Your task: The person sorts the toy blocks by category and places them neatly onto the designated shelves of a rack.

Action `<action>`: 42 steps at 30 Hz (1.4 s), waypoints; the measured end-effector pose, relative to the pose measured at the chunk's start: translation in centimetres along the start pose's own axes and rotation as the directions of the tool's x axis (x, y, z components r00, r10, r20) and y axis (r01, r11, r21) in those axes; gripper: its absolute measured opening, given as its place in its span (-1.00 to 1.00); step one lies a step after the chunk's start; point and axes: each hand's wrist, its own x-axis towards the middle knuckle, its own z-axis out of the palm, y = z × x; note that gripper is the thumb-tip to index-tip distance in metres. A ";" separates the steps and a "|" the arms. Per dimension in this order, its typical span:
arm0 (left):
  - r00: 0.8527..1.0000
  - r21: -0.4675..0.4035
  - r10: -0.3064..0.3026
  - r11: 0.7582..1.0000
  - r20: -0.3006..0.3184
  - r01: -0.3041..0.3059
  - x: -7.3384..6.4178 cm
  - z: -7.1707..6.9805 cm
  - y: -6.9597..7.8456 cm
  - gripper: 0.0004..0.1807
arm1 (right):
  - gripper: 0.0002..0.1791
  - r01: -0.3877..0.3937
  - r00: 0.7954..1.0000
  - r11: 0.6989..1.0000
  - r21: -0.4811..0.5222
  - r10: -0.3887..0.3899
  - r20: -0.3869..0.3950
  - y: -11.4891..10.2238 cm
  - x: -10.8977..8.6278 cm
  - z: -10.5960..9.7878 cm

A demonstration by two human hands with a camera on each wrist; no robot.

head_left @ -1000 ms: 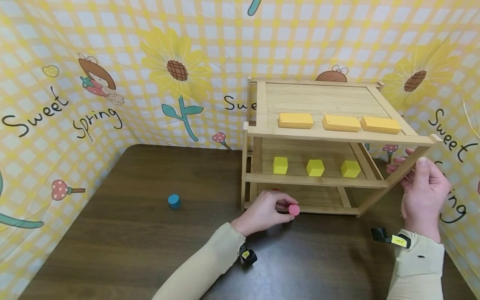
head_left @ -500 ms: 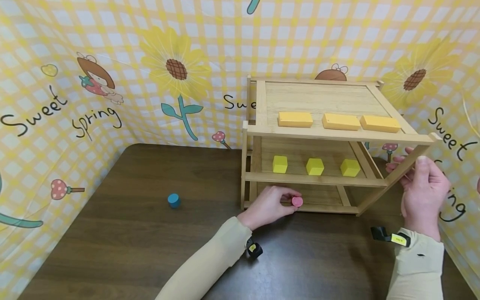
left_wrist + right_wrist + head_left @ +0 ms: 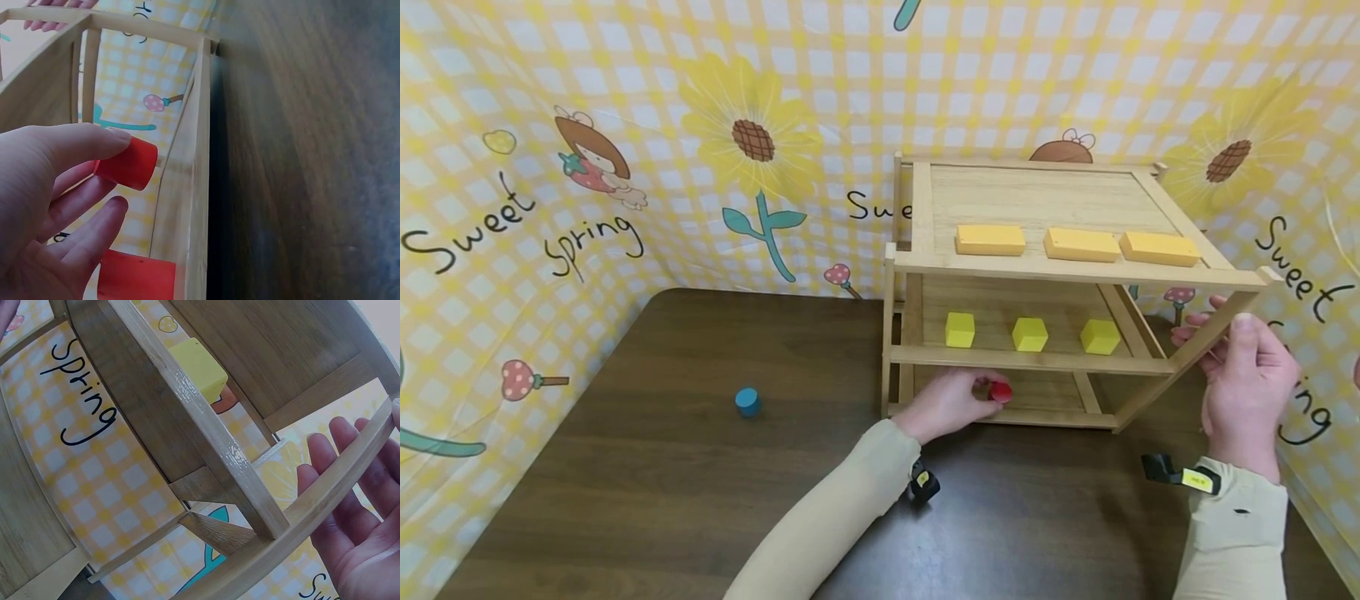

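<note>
My left hand point(image 3: 951, 402) reaches to the bottom level of a wooden shelf rack point(image 3: 1030, 360). Between thumb and fingers it pinches a red cylinder block point(image 3: 134, 164), held above the bottom board. In the left wrist view, a second red cylinder point(image 3: 136, 276) rests on that board, below my fingers; the hand hides it in the head view. My right hand point(image 3: 1251, 379) holds the rack's front right post, its fingers point(image 3: 359, 515) behind the wood. On the middle board stand three yellow cubes point(image 3: 1030, 334).
Three orange-yellow rectangular blocks point(image 3: 1081, 244) lie along the front of the top board. A blue cylinder point(image 3: 748, 402) stands on the dark wooden table point(image 3: 647, 492), left of the rack. Behind is a checked cloth point(image 3: 842, 100). The middle board overhangs my left hand.
My left hand has moved right and further in over the bottom board, carrying the red cylinder. My right hand stays on the post.
</note>
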 end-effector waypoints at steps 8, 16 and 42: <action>0.998 0.030 -0.037 0.999 0.045 0.035 1.1 0.2 -0.1 -0.58 | -0.48 -0.002 1.000 1.000 0.018 0.001 0.004 0.0 0.0 0.0; 0.994 0.049 -0.058 0.997 0.093 0.054 2.0 0.5 -0.1 -0.57 | -0.48 -0.001 1.000 1.000 0.020 0.001 -0.001 0.0 0.0 0.1; 0.994 0.159 -0.067 0.986 0.092 0.052 2.3 0.4 0.0 -0.57 | -0.48 -0.005 1.000 1.000 0.010 0.005 0.002 -0.1 -0.1 0.1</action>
